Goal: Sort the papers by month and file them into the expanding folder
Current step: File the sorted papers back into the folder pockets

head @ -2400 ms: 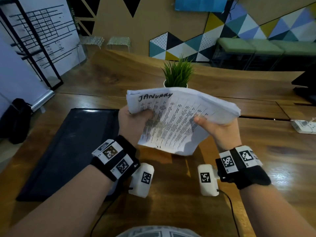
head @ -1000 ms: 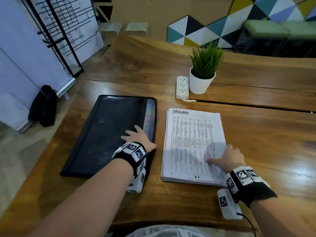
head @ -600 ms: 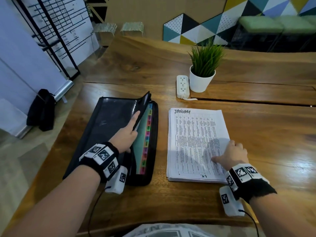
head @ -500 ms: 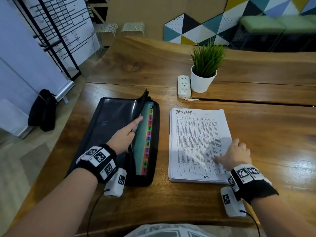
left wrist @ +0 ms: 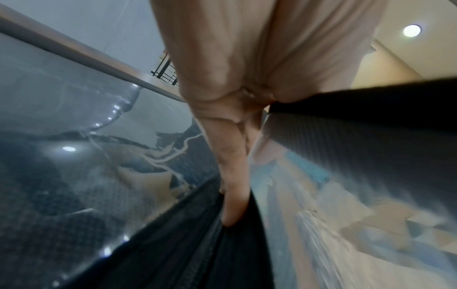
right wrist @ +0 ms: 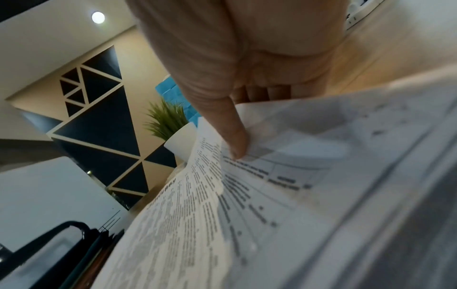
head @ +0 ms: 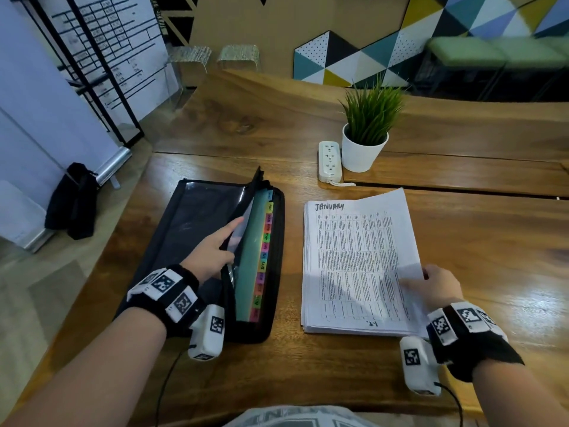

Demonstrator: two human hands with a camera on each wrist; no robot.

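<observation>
A black expanding folder [head: 184, 241] lies at the left of the wooden table [head: 492, 241]. My left hand [head: 232, 241] holds its front flap [head: 251, 195] raised, index finger straight along the flap, and coloured month tabs [head: 265, 251] show inside. In the left wrist view my left hand [left wrist: 235, 176] straddles the flap's edge [left wrist: 346, 156]. To the right lies a paper stack [head: 354, 266] whose top sheet is headed JANUARY. My right hand [head: 415, 278] pinches that sheet's right edge. The thumb [right wrist: 235, 136] lies on the sheet [right wrist: 284, 176] with the fingers beneath it, so the edge is lifted slightly.
A potted plant [head: 366, 131] and a white power strip [head: 330, 161] stand behind the stack, beside a seam in the table. On the floor at the left are a black bag [head: 72, 201] and a whiteboard stand [head: 101, 72]. The table's left edge runs close to the folder.
The stack, first held in both hands, now lies on the table. My left hand has raised the folder's flap, baring the tabs. My right hand slid to the stack's right edge and lifted the top sheet.
</observation>
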